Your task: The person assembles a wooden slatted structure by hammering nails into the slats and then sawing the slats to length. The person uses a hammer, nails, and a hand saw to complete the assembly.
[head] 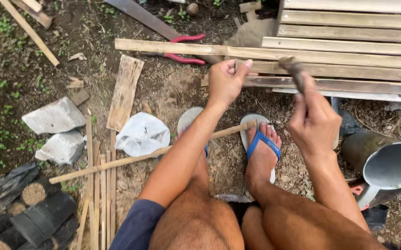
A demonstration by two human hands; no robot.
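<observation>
A person squats on bare dirt, seen from above, knees and blue sandals at the bottom of the view. The left hand [226,81] is pinched shut, thumb against curled fingers, on something too small to make out, most likely a nail, held against a wooden slat [348,85] that runs off to the right from the grip. The right hand [314,122] is closed around the handle of a hammer [293,69], whose blurred head is raised just right of the left thumb and above the same slat.

The slat is one of a row of parallel slats [348,32] forming a panel that stretches up and away from both hands. Beyond the left hand, a loose strip [172,46] lies across the ground, with red-handled pliers [186,48] just past it. Below the hands, a thin stick [154,155] crosses over the feet. Left of the left forearm sit a white plastic bag [142,134], a short board [125,92] and two pale stones [57,129]. Near the right wrist stands a metal scoop [390,166].

To do this well, judging by the pose: keep the pinch low and the held piece upright, start with light taps so the head lands square, and pull the left fingers clear once the piece stands alone. The hammer head is very close to the thumb, so a glancing blow could hit it.
</observation>
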